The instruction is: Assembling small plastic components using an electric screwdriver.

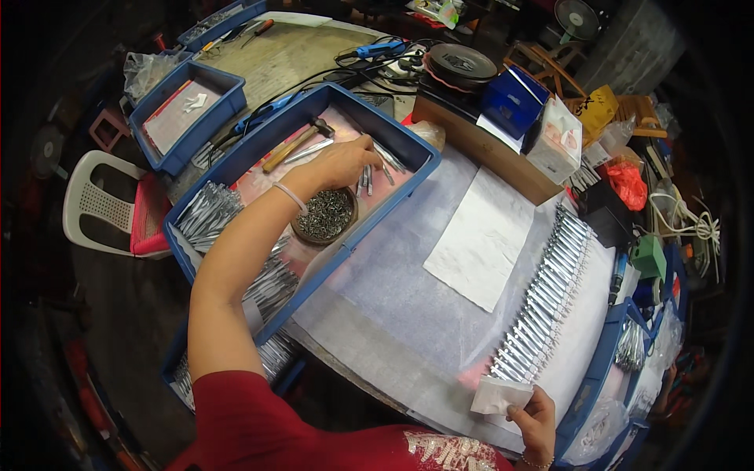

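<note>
left hand (pixel 345 162) reaches into the blue tray (pixel 393 133) at the desk's left edge, fingertips pinching metal pins (pixel 366 179), grip partly hidden. right hand (pixel 536 424) pinches a white cloth (pixel 498 395) at the near edge.

Left of the desk (pixel 408 314) stands a white plastic chair (pixel 94 200), at the desk's far edge a long cardboard box (pixel 479 149), beyond it a black reel (pixel 459 63).

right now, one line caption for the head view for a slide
Left hand reaches into a blue tray near a bowl of small metal parts; right hand holds a white paper.
</note>
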A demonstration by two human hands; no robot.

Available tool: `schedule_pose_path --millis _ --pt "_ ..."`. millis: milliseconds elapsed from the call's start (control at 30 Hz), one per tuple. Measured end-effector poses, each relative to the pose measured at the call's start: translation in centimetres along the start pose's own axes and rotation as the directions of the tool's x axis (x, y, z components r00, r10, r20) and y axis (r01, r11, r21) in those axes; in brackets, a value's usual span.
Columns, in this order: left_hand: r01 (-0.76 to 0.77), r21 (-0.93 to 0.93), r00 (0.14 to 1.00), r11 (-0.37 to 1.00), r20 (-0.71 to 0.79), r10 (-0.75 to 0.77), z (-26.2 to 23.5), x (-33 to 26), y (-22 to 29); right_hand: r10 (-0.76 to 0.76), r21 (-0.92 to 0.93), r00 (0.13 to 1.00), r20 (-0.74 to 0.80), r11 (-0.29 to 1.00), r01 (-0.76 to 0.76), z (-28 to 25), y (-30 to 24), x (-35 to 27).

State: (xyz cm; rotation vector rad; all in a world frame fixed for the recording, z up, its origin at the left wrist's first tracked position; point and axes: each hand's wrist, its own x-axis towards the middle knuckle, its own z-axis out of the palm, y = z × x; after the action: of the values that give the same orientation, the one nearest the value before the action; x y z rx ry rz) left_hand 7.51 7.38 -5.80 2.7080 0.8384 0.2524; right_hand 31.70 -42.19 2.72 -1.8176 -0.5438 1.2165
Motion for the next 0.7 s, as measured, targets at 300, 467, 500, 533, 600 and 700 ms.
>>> schedule_pose_path --millis 300,467,500,533,600,700 --pt "-0.017 0.029 1.000 0.999 0.004 0.017 0.11 0.25 -0.07 0.000 -0.019 1.000 -0.007 1.000 -0.001 -0.05 0.18 0.15" --pt "-0.022 0.042 1.000 0.999 -0.011 0.023 0.06 0.16 0.08 -0.007 0.002 1.000 -0.008 1.000 0.007 -0.02 0.33 0.24" --pt "-0.031 0.048 0.999 0.998 -0.022 0.032 0.03 0.16 0.16 -0.007 0.002 1.000 -0.009 1.000 0.007 -0.06 0.37 0.25" --pt "-0.032 0.047 0.999 0.998 -0.022 0.033 0.00 0.22 0.27 -0.008 0.007 1.000 -0.006 1.000 0.008 -0.09 0.40 0.26" --pt "-0.030 0.059 0.999 0.998 -0.021 0.031 -0.07 0.33 0.58 -0.009 0.011 1.000 -0.004 1.000 0.009 -0.09 0.38 0.19" --pt "-0.034 0.030 0.997 0.999 -0.061 0.036 0.31 0.47 0.25 -0.010 0.007 1.000 -0.006 1.000 0.010 0.06 0.15 0.07"
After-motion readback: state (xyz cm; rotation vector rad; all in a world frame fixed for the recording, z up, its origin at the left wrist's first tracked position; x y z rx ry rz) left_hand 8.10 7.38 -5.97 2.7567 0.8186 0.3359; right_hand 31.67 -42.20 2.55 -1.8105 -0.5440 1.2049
